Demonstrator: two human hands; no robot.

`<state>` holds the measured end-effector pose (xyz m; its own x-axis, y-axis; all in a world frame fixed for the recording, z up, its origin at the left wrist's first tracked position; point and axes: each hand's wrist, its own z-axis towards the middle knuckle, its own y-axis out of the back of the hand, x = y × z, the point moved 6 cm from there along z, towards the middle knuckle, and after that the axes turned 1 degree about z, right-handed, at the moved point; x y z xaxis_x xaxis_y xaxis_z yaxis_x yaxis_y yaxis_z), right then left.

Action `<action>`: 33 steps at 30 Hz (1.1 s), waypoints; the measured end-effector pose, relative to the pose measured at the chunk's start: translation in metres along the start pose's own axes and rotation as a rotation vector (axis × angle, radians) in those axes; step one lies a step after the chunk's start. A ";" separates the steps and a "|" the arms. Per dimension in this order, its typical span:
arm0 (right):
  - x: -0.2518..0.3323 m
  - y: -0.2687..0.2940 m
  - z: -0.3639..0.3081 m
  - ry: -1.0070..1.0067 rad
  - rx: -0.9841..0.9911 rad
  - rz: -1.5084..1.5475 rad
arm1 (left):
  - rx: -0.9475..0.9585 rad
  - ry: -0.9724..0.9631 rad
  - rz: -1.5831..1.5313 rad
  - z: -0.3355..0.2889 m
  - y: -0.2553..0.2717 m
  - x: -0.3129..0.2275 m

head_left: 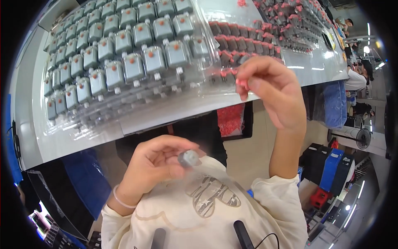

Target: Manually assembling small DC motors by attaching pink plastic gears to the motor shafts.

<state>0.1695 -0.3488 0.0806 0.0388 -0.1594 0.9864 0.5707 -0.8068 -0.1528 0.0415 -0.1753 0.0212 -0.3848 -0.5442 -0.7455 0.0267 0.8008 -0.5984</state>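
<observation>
My left hand [154,165] is closed around a small grey block-shaped part [190,158], held low in front of my shirt. One end of this part faces up; motion blurs its detail. Higher and to the right, my right hand [277,92] pinches a small pink plastic piece [243,84] between thumb and fingertips, above the table's front edge. Beyond it lie rows of dark parts with pink pieces on them [240,43]. To the left, stacked clear plastic trays [194,85] hold many grey housings [115,72], each with an orange-brown dot.
The white table [99,143] runs across the view, its front edge just beyond my left hand. Below the edge stands a dark bin of pink pieces [231,118]. At right are a blue cloth [334,103], a black-and-blue box [331,168], a fan [363,137] and people farther off.
</observation>
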 end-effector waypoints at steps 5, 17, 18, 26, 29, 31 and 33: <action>-0.005 -0.031 -0.030 -0.048 -0.023 0.130 | 0.003 -0.008 0.008 0.007 -0.002 0.011; 0.002 -0.066 -0.035 0.312 0.064 -0.609 | 0.084 -0.282 0.086 0.010 -0.007 0.007; 0.003 -0.064 -0.037 0.387 0.015 -0.646 | 0.081 -0.278 0.085 0.010 -0.006 0.006; -0.015 -0.063 -0.053 0.484 -0.076 -0.495 | 0.096 -0.418 0.197 0.011 -0.007 0.001; -0.018 -0.060 -0.051 0.552 -0.045 -0.550 | 0.108 -0.371 0.135 0.011 -0.005 0.009; -0.022 -0.057 -0.048 0.562 -0.026 -0.539 | 0.131 -0.321 0.048 0.013 -0.006 0.014; -0.026 -0.056 -0.047 0.648 0.049 -0.657 | 0.147 -0.275 -0.039 0.015 -0.006 0.018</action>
<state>0.0978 -0.3261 0.0612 -0.7633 0.0227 0.6457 0.3501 -0.8254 0.4429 0.0482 -0.1939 0.0068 -0.1247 -0.6368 -0.7608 0.1578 0.7443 -0.6489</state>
